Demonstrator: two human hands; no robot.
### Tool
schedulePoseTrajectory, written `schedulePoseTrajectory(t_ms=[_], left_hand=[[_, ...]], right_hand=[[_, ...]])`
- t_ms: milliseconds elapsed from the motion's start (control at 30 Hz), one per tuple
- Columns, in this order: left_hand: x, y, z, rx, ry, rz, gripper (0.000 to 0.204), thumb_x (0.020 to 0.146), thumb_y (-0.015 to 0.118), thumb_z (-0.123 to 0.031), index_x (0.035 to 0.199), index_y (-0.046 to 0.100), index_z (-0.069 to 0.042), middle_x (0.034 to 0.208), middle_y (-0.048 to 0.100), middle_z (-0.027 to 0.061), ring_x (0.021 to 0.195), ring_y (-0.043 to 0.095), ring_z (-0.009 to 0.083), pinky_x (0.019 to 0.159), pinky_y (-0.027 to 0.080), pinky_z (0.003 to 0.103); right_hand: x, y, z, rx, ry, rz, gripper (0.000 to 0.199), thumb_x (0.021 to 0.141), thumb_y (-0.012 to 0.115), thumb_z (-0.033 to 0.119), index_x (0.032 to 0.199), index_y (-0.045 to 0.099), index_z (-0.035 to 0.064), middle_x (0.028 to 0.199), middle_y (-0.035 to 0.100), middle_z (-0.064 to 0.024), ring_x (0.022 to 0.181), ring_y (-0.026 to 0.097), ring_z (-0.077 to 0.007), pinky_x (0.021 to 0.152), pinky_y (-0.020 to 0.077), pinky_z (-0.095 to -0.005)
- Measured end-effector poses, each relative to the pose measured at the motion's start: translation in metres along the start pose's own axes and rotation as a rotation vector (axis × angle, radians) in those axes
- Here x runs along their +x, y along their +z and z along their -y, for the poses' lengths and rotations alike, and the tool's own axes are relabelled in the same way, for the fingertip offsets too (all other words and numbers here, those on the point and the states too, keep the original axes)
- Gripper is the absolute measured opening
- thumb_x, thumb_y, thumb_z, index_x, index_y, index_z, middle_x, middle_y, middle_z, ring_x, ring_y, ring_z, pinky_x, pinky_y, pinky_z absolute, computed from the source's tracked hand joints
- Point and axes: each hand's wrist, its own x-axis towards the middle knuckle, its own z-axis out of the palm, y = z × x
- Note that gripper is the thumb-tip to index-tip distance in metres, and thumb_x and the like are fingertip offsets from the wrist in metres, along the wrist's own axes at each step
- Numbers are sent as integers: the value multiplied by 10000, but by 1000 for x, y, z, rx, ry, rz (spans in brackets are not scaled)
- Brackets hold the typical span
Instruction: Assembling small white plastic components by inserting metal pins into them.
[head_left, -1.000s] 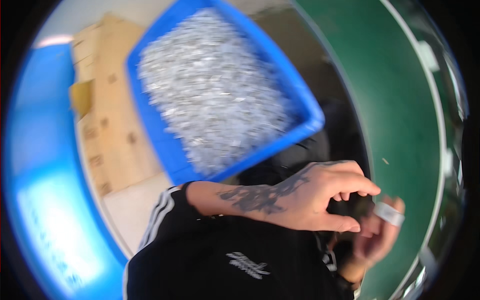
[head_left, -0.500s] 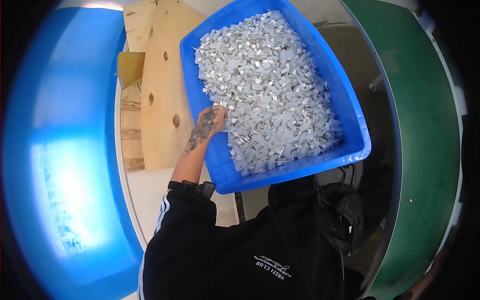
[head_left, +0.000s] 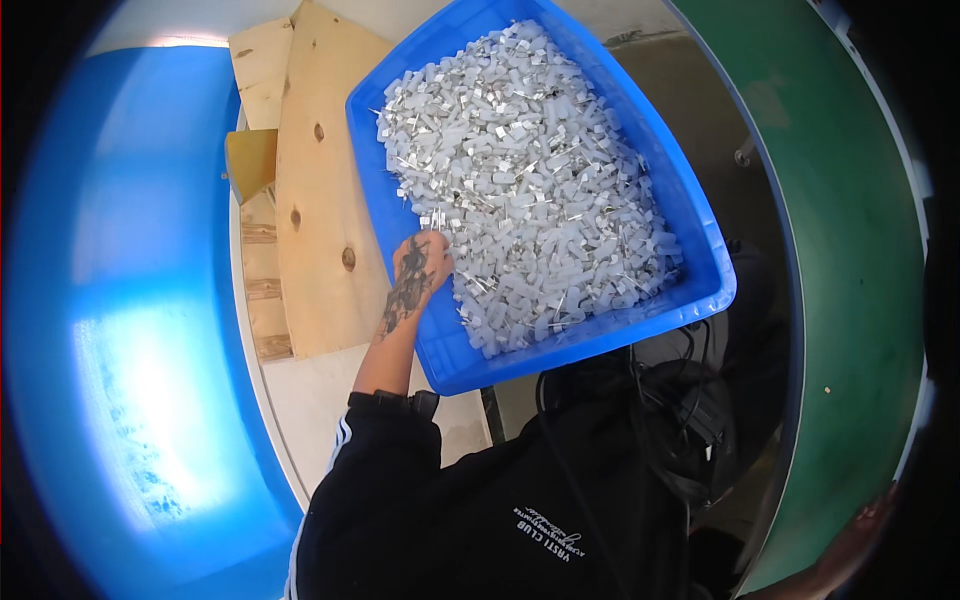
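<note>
A blue plastic bin [head_left: 455, 362], tilted in view, holds a heap of small translucent-white plastic pieces with shiny metal parts [head_left: 530, 180]. My left hand [head_left: 424, 262], tattooed on its back, reaches over the bin's near left side to the edge of the heap. Its fingers are curled, and several of the metal-ended pieces show right at them. The fingertips are partly hidden by the hand itself. At the dim lower right rim, my right hand [head_left: 868, 522] is by the green tabletop, away from the bin; its fingers are too dark to make out.
A green table [head_left: 850, 300] runs along the right. On the left stand a glossy blue surface [head_left: 150, 300] and plywood boards [head_left: 325, 180], with a yellowish block [head_left: 252, 165] beside them. A dark bag with cables [head_left: 695, 400] lies below the bin's right corner.
My right forearm and hand have come further into view at the lower right. My left hand stays at the heap's left edge, slightly lower in view. The view has shifted a little.
</note>
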Motion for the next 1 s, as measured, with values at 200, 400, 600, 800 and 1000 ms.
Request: schedulePoseTrajectory(t_ms=[200, 400, 600, 800, 1000], left_hand=[[-25, -46, -24, -427, -136, -75, 199, 781, 680, -144, 922, 678, -4, 843, 685, 106, 761, 672, 214, 706, 544, 331], [-59, -101, -114, -1713, 148, 269, 137, 886, 578, -20, 1000, 619, 44, 836, 675, 135, 724, 665, 195, 653, 560, 303], [-90, -117, -207, -2117, 397, 965, 172, 879, 584, 6, 1043, 581, 56, 920, 663, 184, 731, 672, 233, 665, 580, 352], [-107, -131, -249, -1909, 642, 682, 257, 902, 552, 17, 1152, 583, 65, 1041, 602, 147, 818, 632, 185, 713, 551, 279], [-103, -143, -260, -1480, 1082, 218, 347, 760, 759, -35, 1077, 650, 54, 1045, 589, 168, 826, 601, 163, 664, 493, 256]], right_hand=[[-94, 112, -5, 364, 20, 250, 369, 1009, 426, 173, 1322, 456, -20, 1140, 536, -48, 909, 497, -100, 780, 418, -246], [-131, 244, 27, 34, -298, 817, 455, 770, 685, 18, 1204, 555, -24, 1079, 560, -125, 797, 561, -151, 713, 486, -252], [-133, 293, 43, 73, -684, 758, 387, 697, 762, -19, 1063, 637, 2, 975, 640, -129, 776, 636, -209, 631, 519, -279], [-125, 262, 31, 110, -664, 678, 254, 743, 718, -50, 986, 647, -24, 875, 661, -115, 759, 621, -155, 623, 484, -244], [-127, 251, 17, 581, -215, 731, 137, 818, 667, -53, 944, 614, -46, 889, 627, -131, 750, 587, -135, 644, 474, -237]])
